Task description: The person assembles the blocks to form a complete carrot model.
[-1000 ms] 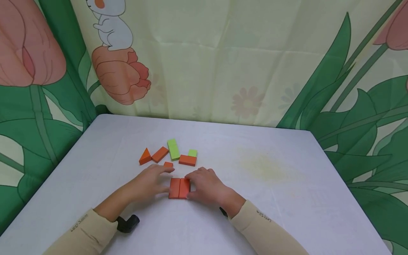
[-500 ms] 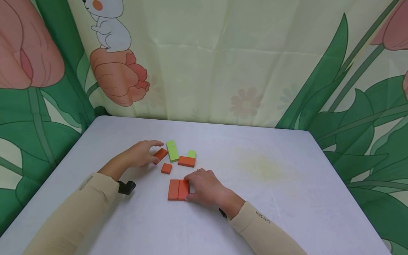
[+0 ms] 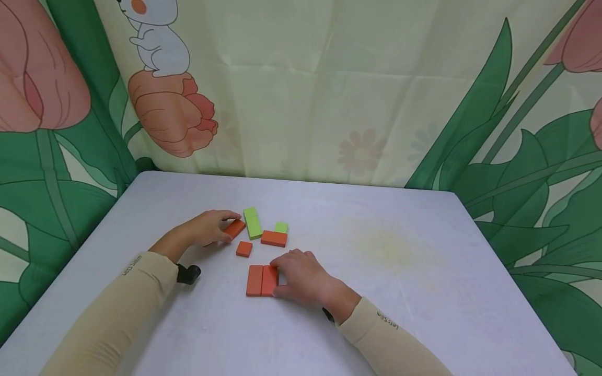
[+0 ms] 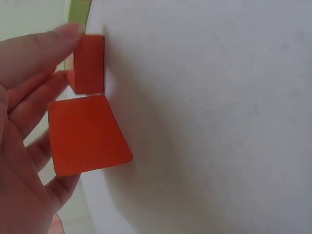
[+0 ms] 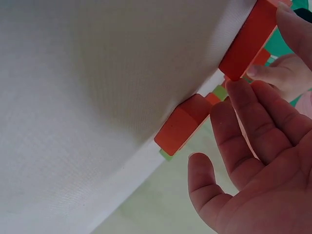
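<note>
Nearest on the white-covered desk (image 3: 470,292): left tile (image 3: 254,280) and right tile (image 3: 268,279), both flat and orange, edge to edge. Right hand (image 3: 303,277) has the right tile pinched lightly end to end, thumb near, fingers far. Small orange block (image 3: 244,249) sits alone just beyond. Past that, left hand (image 3: 208,228): fingers narrowed on an orange brick (image 3: 235,228), apparently resting on the desk. Sloped orange block (image 4: 87,136) right beside it in the left wrist view; can't tell if that's held too.

Step in hand, my read: left picks up the brick while right steadies the tiles. Next move calls for a straight lift; small orange block lies between brick and tiles, so a low slide would clip it.

Long green block (image 3: 252,223) is hard by the brick's far end, contact unclear, knock risk. Right of it: orange bar (image 3: 274,238), small green block (image 3: 281,227) just behind. Printed curtain (image 3: 305,120) at the back, not in the way.
</note>
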The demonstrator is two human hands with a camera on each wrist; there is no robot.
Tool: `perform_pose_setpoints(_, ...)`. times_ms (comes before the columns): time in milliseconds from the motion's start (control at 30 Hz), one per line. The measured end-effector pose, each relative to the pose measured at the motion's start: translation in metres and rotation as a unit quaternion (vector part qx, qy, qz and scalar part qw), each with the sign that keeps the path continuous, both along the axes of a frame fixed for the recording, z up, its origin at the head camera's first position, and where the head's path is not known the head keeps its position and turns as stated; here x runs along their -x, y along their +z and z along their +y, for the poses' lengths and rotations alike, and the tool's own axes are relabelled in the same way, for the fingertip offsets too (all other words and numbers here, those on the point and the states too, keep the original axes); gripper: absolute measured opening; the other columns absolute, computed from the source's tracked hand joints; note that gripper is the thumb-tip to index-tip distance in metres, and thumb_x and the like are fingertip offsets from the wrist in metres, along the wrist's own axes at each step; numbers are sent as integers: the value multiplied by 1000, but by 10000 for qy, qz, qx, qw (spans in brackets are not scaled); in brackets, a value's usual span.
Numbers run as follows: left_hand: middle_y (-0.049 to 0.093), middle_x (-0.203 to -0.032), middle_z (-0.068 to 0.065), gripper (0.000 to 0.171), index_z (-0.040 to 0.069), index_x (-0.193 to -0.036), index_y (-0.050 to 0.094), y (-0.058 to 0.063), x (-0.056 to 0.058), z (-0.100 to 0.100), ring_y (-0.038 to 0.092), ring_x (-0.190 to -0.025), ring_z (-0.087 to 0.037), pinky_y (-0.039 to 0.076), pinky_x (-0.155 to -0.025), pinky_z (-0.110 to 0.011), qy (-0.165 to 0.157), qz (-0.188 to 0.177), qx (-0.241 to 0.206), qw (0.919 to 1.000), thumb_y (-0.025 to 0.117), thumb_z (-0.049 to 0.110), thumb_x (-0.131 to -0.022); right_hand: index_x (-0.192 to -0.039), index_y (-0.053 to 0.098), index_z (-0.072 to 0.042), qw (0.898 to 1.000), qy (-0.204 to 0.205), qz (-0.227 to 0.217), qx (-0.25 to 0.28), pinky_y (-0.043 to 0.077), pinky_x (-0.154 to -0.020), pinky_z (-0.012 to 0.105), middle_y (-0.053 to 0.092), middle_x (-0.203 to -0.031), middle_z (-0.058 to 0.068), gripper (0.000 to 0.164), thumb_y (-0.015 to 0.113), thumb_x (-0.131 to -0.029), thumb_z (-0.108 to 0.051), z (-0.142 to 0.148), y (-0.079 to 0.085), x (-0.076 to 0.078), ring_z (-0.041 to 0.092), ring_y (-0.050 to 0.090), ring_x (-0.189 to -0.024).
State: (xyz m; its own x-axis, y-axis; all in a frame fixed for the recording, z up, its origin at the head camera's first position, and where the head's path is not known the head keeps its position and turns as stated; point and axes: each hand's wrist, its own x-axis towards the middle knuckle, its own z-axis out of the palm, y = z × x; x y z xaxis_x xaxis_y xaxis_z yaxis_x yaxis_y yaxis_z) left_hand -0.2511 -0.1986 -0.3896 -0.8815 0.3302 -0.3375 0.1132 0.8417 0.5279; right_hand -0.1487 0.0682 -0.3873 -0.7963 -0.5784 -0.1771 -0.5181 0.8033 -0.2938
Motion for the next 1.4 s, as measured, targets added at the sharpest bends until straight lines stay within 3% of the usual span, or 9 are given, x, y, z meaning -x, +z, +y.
perform_pose_setpoints(233, 51, -141, -19, 68, 10, -143, 53, -4, -1, 1, 43, -128, -39, 40, -102, -57, 35, 435, 261, 9987, 82, 30, -85, -132, 64, -14, 10000, -22, -62, -12, 40, -96, 39, 64, -122, -4, 50, 77, -89, -35, 0, 1, 1, 20, 53, -117)
perform_pose_setpoints(500, 62, -110, -7, 61, 11, -138, 59, 1, -14, -3, 46, -113, -31, 35, -92, -53, -199, 719, 582, 9955, 82, 26, -84, -132, 64, -14, 10000, 28, -13, -17, 40, -97, 39, 64, -123, -4, 49, 76, -89, -35, 0, 1, 1, 20, 53, -119)
perform_pose_setpoints(833, 59, -131, -16, 53, 13, -127, 68, -6, -45, -4, 32, -137, -42, 23, -104, -64, -338, 1217, 736, 9893, 86, 29, -80, -131, 64, -14, 10000, 15, 0, -20, 40, -96, 40, 64, -123, -3, 49, 76, -89, -35, 1, 1, 1, 20, 53, -118)
perform_pose_setpoints(1100, 59, -132, -16, 54, 13, -125, 69, -7, -68, -8, 32, -137, -42, 24, -103, -66, -290, 1344, 694, 9881, 88, 29, -77, -131, 64, -14, 10000, 16, 22, -18, 40, -95, 39, 65, -122, -4, 48, 76, -88, -35, 2, 0, 0, 20, 54, -117)
perform_pose_setpoints(1400, 64, -126, -10, 51, 14, -121, 71, -5, -89, -9, 35, -137, -41, 13, -103, -73, -381, 1565, 516, 9856, 89, 28, -76, -131, 64, -14, 10000, -29, -67, 58, 40, -96, 39, 65, -121, -4, 49, 77, -88, -34, 1, 0, -1, 19, 54, -116)
